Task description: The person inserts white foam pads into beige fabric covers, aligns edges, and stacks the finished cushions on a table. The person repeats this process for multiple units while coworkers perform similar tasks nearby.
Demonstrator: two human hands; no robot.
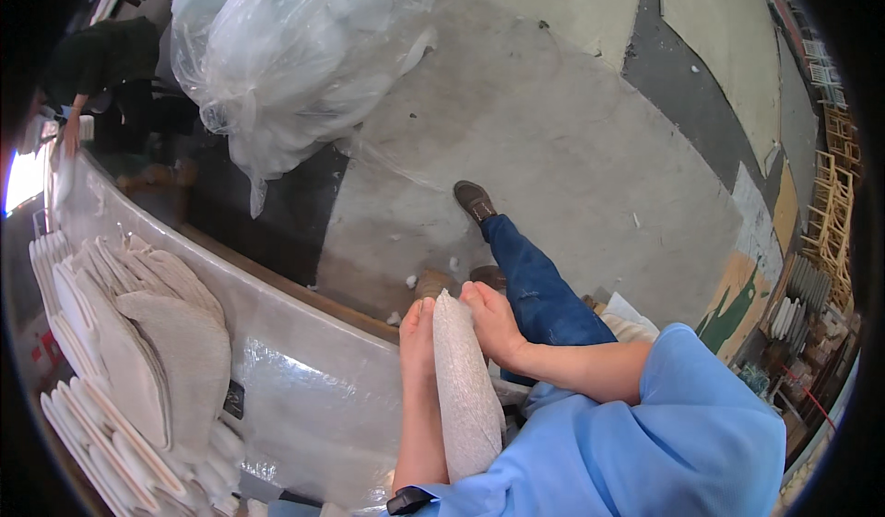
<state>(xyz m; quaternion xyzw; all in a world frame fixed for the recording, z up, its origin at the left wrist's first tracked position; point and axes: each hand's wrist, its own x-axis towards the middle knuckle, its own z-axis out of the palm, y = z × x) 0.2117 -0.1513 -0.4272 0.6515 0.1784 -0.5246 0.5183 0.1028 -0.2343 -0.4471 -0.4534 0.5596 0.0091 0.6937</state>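
A narrow, light beige padded fabric piece (pixel 466 392), perhaps a cushion, stands on edge against the front of my blue shirt. Its far end is pinched between my two hands. My left hand (pixel 418 332) is closed at the left side of that end, its forearm running along the piece. From the right, my right hand (pixel 494 321) grips the same end with curled fingers. Some fingertips are hidden behind the fabric. To the left, stacks of similar beige fabric pieces (pixel 189 351) lie on a table (pixel 309 379) covered with shiny clear film.
A big clear plastic bag of white stuffing (pixel 304 56) rests on the concrete floor (pixel 553 130) ahead. Another person (pixel 101 65) bends at the far left. Flat boards (pixel 728 56) lie at the upper right, with wooden chair frames (pixel 834 194) along the right edge.
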